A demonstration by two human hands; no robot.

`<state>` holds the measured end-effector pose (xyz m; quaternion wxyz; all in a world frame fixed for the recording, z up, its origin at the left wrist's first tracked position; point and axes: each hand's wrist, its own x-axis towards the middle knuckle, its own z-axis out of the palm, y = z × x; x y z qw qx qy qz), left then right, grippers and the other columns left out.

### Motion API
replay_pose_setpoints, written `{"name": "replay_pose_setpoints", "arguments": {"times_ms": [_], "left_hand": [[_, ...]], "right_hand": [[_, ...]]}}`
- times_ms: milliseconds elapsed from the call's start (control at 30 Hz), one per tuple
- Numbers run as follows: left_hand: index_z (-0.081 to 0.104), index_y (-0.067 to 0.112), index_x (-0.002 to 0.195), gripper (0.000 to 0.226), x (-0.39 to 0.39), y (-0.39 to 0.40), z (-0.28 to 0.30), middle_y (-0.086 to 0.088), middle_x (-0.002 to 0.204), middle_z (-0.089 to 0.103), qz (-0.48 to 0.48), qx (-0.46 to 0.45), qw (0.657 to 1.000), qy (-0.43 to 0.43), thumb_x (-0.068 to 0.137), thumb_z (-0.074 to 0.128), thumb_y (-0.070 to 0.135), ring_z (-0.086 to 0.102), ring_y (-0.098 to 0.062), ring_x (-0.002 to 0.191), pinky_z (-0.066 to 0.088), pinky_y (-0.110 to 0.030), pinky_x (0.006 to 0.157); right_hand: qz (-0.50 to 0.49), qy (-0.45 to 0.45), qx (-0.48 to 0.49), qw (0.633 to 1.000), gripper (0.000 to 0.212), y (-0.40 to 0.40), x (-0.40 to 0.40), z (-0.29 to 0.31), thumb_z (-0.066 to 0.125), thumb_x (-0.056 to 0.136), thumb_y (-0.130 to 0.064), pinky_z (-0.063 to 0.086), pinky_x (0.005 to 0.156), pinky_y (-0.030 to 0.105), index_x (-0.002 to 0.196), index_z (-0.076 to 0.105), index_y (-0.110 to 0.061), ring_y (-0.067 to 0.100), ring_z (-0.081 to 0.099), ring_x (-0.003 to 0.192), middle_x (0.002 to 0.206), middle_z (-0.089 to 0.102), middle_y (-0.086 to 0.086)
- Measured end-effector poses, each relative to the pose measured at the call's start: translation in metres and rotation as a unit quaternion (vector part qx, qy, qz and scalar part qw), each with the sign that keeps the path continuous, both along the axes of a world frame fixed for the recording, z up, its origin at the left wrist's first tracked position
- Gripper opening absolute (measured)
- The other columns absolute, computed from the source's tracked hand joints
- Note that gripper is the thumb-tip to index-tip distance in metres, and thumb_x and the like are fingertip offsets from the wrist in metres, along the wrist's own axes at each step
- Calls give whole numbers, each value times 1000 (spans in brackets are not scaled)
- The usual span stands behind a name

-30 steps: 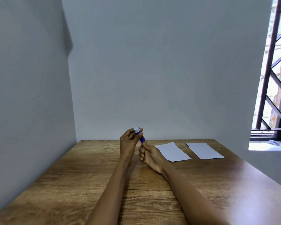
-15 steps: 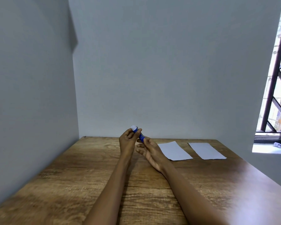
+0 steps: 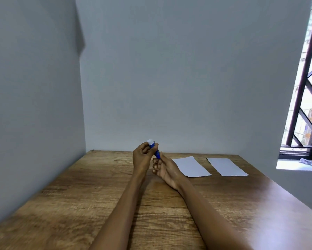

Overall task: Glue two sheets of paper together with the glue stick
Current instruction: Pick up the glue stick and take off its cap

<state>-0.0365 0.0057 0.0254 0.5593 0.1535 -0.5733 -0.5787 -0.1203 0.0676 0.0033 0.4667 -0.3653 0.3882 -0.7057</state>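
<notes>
Wooden desk (image 3: 79, 204): both my hands pinch a light, stiff glue stick (image 3: 154, 149), left (image 3: 142, 156) at cap, right (image 3: 165, 168) at base; sheets (image 3: 191, 166) just right.

We hold both forearms out over the bench (image 3: 79, 204), bare, converging toward its far middle. Our left hand (image 3: 141, 157) is raised, wrist upright, fingers and thumb curled round the upper end of the glue stick (image 3: 153, 147). Our right hand (image 3: 167, 169) sits just beside and below it, palm turned leftward, thumb and forefinger pinching the stick's lower end, other fingers loosely curled.
</notes>
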Motion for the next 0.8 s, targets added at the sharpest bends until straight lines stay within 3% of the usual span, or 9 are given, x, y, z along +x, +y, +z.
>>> {"name": "replay_pose_setpoints", "arguments": {"times_ms": [100,200,267,333,400,467,633,700,800], "left_hand": [[68,3,103,25,1,0,0,-5,96,73,2,4,1000,3,79,74,10,69,-8,88,53,-12,70],[70,12,95,17,-4,8,3,-3,94,74,-32,-13,999,-7,79,72,6,70,-6,88,52,-11,70],[69,18,91,18,-6,12,2,1,92,74,-42,-24,999,-9,80,70,3,70,-5,89,52,-12,71],[68,19,92,20,-6,12,1,1,93,74,-35,-28,999,-9,81,69,2,70,-4,90,52,-12,71],[68,18,93,20,-4,10,-1,-1,94,74,-23,-30,999,-10,81,68,2,69,-3,89,52,-12,71],[68,18,92,19,-3,9,-1,-2,93,74,-18,-37,999,-8,81,69,2,70,-4,88,53,-14,72],[70,23,90,20,-8,19,3,3,90,75,-46,-70,996,-25,79,72,6,70,-8,89,52,-14,72],[70,24,91,22,-8,19,3,3,91,75,-48,-64,997,-19,79,72,5,70,-7,91,53,-14,74],[68,14,100,24,-4,14,2,-3,95,74,-34,-48,998,-15,80,69,1,70,-5,92,54,-15,75]], "right_hand": [[17,6,-10,1000,30,0,-5,-2,34,101,-36,38,54,22,105,51,-12,6,41,49,56,46,-6],[10,19,19,1000,45,2,-12,-2,30,98,-51,33,47,21,78,48,-15,8,33,43,47,35,-6],[3,6,25,1000,50,1,-14,-3,29,96,-56,31,45,21,72,46,-15,9,31,42,47,34,-4],[16,-10,10,1000,47,-1,-14,-4,30,98,-52,34,46,21,92,58,-15,8,34,47,54,38,-2],[43,-32,-9,999,37,-2,-14,-5,34,99,-42,37,49,21,112,57,-15,7,38,48,59,43,-3],[62,-43,-20,997,33,0,-17,-4,37,98,-38,38,49,20,113,55,-14,6,38,47,57,43,-5],[-5,-2,32,999,54,4,-21,-3,39,89,-64,28,38,20,62,49,-18,7,28,38,45,31,-5],[0,-4,26,1000,53,3,-19,-3,35,91,-63,30,40,20,79,57,-17,7,31,42,52,35,-3],[55,-39,-12,998,38,2,-19,-3,36,97,-44,38,47,20,112,56,-15,7,38,48,62,45,-2]]}}
